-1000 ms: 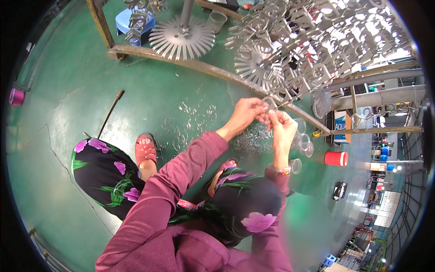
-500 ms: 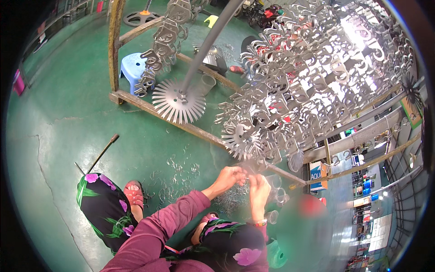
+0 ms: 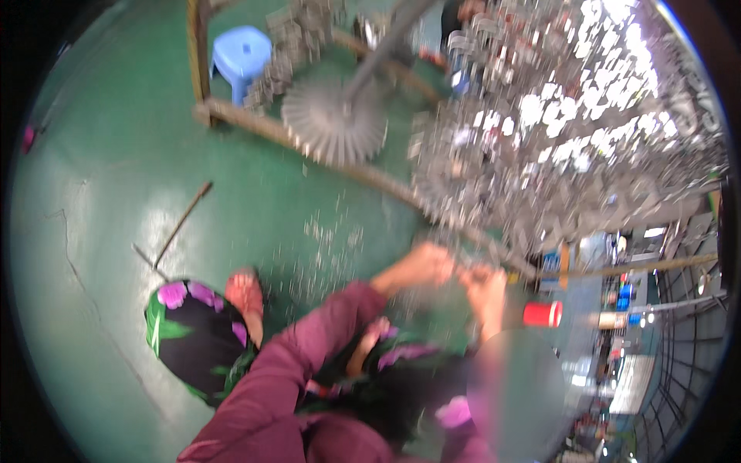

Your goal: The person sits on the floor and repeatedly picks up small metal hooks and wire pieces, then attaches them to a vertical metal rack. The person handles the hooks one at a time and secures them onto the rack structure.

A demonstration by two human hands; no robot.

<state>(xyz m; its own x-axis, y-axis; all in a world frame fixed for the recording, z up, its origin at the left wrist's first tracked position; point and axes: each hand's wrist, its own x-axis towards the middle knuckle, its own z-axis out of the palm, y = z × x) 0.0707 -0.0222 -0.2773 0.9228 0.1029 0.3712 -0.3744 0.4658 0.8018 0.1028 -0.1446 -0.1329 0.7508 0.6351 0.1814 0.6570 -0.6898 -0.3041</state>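
My left hand (image 3: 426,265) and my right hand (image 3: 486,289) are raised close together in front of my knees, at the lower right edge of the rack. Fingers on both hands look curled in a pinch, fingertips nearly meeting. Motion blur hides whatever is between them. Just beyond the hands hang dense rows of shiny metal pieces (image 3: 532,139), curved and hook-like in outline. Left of these, a round slotted metal disc (image 3: 336,123) is fixed to a grey rod (image 3: 386,50).
A worn frame bar (image 3: 370,177) runs diagonally beyond my hands. Small metal bits (image 3: 332,235) litter the green floor. A blue stool (image 3: 243,54) stands at the far left, a thin rod (image 3: 181,224) lies near my knee, and a red cylinder (image 3: 543,314) is at right.
The whole view has shifted and blurred. Both hands sit a little farther right and higher in the picture, still close together. The red cylinder at right now shows plainly.
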